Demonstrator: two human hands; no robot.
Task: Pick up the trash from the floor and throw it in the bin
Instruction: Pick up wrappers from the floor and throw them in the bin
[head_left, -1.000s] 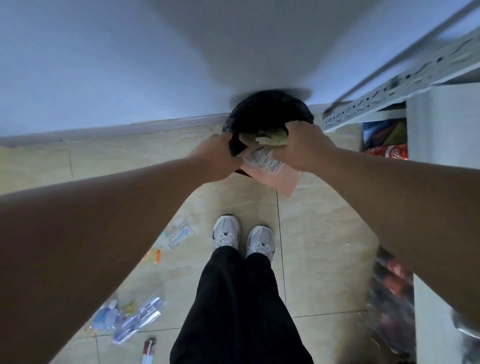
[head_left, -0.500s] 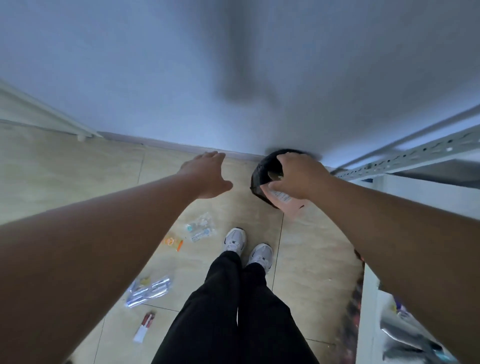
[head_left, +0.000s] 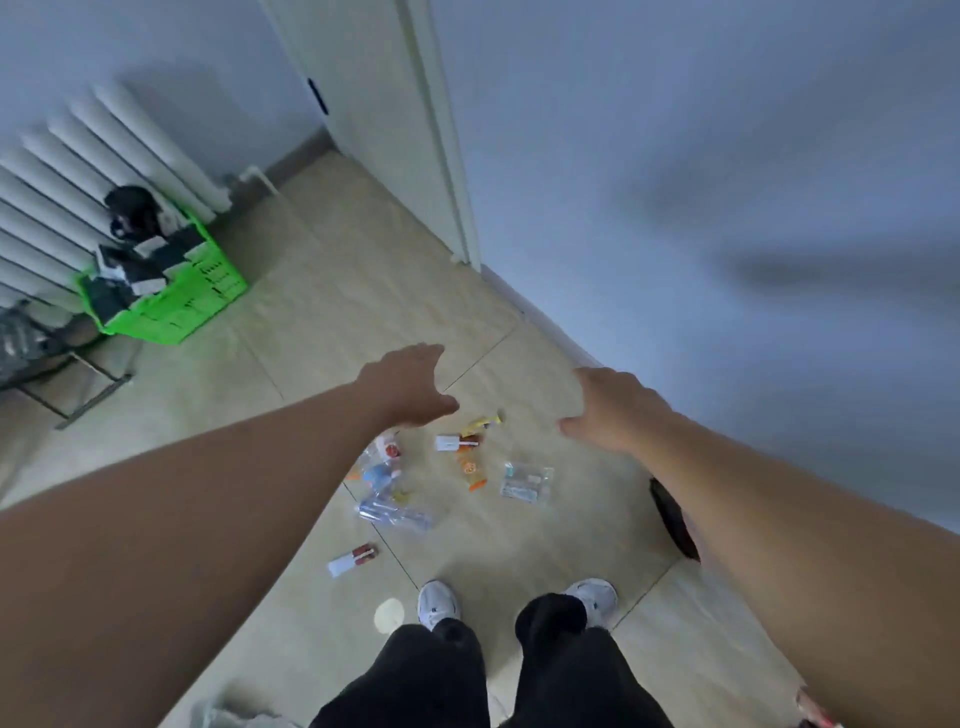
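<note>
Several pieces of trash lie on the tiled floor ahead of my feet: a clear plastic wrapper (head_left: 525, 482), an orange wrapper (head_left: 471, 470), a white and red packet (head_left: 457, 442), a clear crumpled bag (head_left: 393, 514) and a small red and white packet (head_left: 353, 558). My left hand (head_left: 408, 384) hovers above the trash, empty, fingers apart. My right hand (head_left: 613, 408) hangs to the right of it, also empty and spread. The black bin (head_left: 672, 522) shows only as a dark sliver behind my right forearm, by the wall.
A green crate (head_left: 171, 291) full of dark items stands at the far left in front of a white radiator (head_left: 78, 171). A door frame (head_left: 441, 156) rises at the back. The wall runs along the right. My two white shoes (head_left: 439, 605) stand on the tiles.
My view has swung left from the bin toward the scattered trash. The pink packet that my right hand held over the bin is gone from it; both hands are now empty.
</note>
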